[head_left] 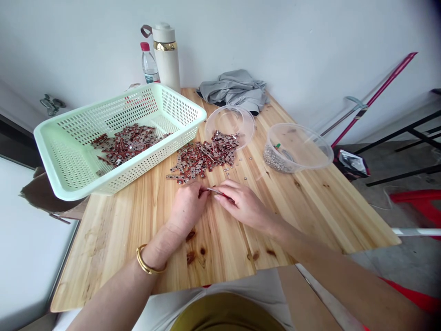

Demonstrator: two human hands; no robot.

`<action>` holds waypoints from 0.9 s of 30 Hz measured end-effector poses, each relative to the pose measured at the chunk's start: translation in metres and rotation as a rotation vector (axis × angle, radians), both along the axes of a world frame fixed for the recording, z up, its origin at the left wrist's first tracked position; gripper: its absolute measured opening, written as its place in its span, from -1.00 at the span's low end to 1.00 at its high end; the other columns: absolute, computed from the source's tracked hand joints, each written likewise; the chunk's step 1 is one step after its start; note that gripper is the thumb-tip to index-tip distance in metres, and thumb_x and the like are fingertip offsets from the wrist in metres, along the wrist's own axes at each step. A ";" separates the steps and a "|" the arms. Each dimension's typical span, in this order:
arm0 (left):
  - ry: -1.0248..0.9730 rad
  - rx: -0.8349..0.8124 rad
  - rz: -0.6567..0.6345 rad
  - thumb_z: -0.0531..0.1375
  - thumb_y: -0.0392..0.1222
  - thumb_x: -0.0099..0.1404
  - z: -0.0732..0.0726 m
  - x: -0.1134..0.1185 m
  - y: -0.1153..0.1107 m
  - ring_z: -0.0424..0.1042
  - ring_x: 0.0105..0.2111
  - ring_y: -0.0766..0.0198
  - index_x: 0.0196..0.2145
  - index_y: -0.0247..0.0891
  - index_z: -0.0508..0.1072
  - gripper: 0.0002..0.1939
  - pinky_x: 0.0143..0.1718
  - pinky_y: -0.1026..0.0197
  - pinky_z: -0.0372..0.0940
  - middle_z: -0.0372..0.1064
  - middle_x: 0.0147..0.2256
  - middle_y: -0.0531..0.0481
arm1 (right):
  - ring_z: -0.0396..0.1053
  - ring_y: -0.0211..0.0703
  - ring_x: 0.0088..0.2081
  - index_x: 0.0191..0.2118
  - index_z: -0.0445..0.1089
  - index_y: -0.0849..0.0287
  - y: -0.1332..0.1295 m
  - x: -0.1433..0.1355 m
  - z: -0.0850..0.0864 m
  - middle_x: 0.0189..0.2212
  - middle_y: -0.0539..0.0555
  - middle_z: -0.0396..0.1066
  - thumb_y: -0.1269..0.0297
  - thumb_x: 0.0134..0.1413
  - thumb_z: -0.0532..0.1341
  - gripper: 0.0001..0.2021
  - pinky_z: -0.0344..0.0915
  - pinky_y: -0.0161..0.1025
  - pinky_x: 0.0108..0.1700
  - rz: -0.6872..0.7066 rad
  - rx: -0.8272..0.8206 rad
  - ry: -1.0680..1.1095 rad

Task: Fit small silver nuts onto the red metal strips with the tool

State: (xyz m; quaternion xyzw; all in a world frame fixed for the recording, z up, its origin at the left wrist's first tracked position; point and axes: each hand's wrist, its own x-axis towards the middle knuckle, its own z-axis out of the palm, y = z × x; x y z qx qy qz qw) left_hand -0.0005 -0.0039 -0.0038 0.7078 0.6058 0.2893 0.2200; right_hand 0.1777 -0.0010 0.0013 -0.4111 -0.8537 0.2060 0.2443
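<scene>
My left hand [189,202] is closed, its thumb and fingers pinching one end of a small flat brown-red and silver strip [214,190]. The other end lies between the thumb and fingers of my right hand [243,204]. Both hands are low over the wooden table [220,248], close together. Just beyond them is a heap of similar strips [201,158] with small holes and round metal bits. Several tiny round metal pieces [245,178] are scattered to the heap's right. My fingers hide most of the held strip.
A pale green perforated basket [113,184] with more strips stands at the left. On the right, a clear tub [299,147] holds many small metal pieces. A clear round lid [246,124], grey cloth [234,87], white flask [167,59] and plastic bottle [149,64] are at the back.
</scene>
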 end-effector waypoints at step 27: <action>-0.014 0.058 -0.003 0.25 -0.40 0.21 -0.003 -0.001 -0.002 0.43 -0.40 0.24 -0.44 -0.26 0.49 -0.89 -0.32 0.23 0.28 0.46 -0.43 0.00 | 0.40 -0.20 -0.25 -0.20 0.44 0.12 0.005 0.008 0.012 -0.26 0.05 0.43 0.42 0.28 0.08 -0.81 0.28 -0.26 -0.21 -0.053 -0.021 -0.052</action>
